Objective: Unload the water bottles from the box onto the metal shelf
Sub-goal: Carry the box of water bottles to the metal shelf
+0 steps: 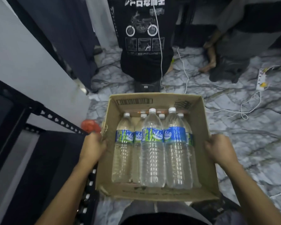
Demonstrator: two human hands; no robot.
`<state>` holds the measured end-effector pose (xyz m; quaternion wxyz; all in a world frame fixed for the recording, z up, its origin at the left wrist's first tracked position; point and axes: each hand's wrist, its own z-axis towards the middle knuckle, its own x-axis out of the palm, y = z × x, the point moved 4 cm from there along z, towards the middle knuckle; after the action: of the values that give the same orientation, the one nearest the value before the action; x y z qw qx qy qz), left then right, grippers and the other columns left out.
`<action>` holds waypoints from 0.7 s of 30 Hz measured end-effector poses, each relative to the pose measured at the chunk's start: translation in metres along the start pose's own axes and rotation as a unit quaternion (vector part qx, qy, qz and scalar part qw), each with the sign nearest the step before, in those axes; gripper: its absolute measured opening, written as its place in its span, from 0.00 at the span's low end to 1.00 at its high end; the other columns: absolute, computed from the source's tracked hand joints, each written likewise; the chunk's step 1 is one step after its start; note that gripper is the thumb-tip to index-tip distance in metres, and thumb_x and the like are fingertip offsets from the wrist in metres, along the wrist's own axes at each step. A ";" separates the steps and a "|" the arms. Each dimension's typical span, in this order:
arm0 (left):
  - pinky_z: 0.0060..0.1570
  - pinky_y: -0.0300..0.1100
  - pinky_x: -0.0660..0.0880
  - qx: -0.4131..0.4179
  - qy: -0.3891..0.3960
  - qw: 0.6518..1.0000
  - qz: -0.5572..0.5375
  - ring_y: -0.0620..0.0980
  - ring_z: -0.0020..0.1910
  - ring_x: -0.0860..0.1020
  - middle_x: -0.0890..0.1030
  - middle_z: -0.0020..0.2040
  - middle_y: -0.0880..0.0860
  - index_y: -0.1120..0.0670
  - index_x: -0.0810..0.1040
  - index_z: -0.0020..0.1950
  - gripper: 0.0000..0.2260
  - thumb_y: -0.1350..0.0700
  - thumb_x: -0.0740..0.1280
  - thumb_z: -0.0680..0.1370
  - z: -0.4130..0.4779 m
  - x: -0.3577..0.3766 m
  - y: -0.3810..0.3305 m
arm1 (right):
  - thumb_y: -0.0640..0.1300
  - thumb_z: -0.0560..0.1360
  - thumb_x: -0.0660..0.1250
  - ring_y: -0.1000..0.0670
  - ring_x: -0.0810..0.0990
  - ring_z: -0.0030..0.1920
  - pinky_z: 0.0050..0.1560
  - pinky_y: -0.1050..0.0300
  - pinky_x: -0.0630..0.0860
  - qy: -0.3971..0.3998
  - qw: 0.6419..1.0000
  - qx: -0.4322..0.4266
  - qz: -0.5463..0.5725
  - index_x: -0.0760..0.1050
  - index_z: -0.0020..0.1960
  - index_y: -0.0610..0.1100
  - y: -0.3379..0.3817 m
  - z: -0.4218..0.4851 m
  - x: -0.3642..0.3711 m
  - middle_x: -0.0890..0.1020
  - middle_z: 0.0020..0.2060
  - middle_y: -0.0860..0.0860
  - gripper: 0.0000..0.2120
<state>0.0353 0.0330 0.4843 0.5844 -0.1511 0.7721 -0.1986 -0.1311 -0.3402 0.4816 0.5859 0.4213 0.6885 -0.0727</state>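
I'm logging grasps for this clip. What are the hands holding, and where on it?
The box: the left hand grips its left wall, the right hand its right wall, both near the rim. No hand touches the bottles inside.

We see a dim, cool indoor light, brightest on the clear plastic water bottles point(152, 151), whose ribs carry small white glints. The black perforated metal shelf point(55, 119) at left sinks into shadow, wide-angle bending curves the edges, and everything looks slightly soft.
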 end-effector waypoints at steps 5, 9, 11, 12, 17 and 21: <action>0.34 0.42 0.72 -0.013 0.000 1.000 0.001 0.55 0.35 0.81 0.81 0.34 0.55 0.64 0.82 0.43 0.05 0.63 0.70 0.75 -0.007 -0.015 0.001 | 0.33 0.71 0.65 0.48 0.64 0.22 0.23 0.58 0.57 0.006 1.000 0.004 -0.007 0.58 0.22 0.40 0.005 -0.005 -0.008 0.63 0.19 0.45 0.24; 0.29 0.39 0.68 -0.026 -0.028 0.999 -0.004 0.54 0.32 0.80 0.78 0.31 0.53 0.62 0.77 0.34 0.09 0.63 0.69 0.75 -0.030 -0.030 0.005 | 0.32 0.71 0.65 0.47 0.65 0.23 0.24 0.59 0.57 0.005 0.999 -0.033 -0.018 0.58 0.22 0.41 0.017 -0.004 -0.008 0.64 0.18 0.45 0.24; 0.25 0.40 0.67 -0.050 -0.046 0.998 -0.014 0.51 0.29 0.77 0.77 0.29 0.53 0.59 0.73 0.30 0.13 0.62 0.68 0.75 -0.049 -0.037 0.008 | 0.32 0.71 0.65 0.44 0.67 0.24 0.25 0.60 0.59 0.014 0.997 -0.067 -0.024 0.61 0.22 0.38 0.021 0.001 -0.005 0.67 0.19 0.42 0.22; 0.25 0.43 0.69 -0.069 -0.059 0.996 -0.020 0.53 0.29 0.77 0.78 0.29 0.54 0.61 0.73 0.30 0.13 0.62 0.68 0.75 -0.060 -0.040 0.010 | 0.33 0.71 0.65 0.42 0.69 0.25 0.25 0.60 0.61 0.019 0.996 -0.082 -0.024 0.63 0.23 0.37 0.026 0.004 -0.004 0.70 0.21 0.39 0.20; 0.31 0.49 0.75 -0.178 -0.125 0.974 -0.064 0.56 0.31 0.77 0.80 0.33 0.60 0.65 0.76 0.34 0.10 0.62 0.68 0.74 -0.131 -0.049 0.031 | 0.33 0.71 0.66 0.40 0.71 0.29 0.28 0.55 0.61 0.054 0.978 -0.193 -0.052 0.65 0.26 0.36 0.070 0.016 -0.002 0.66 0.21 0.43 0.17; 0.30 0.51 0.77 -0.270 -0.179 0.939 -0.119 0.53 0.30 0.77 0.81 0.33 0.59 0.63 0.76 0.33 0.10 0.62 0.67 0.74 -0.203 -0.044 0.059 | 0.34 0.72 0.66 0.46 0.66 0.25 0.28 0.55 0.61 0.090 0.951 -0.286 -0.071 0.66 0.25 0.36 0.121 0.009 0.005 0.68 0.22 0.43 0.18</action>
<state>-0.1482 0.1314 0.5415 0.6226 -0.4268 0.6556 -0.0203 -0.0439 -0.2660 0.5218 0.6104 0.1916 0.7585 0.1242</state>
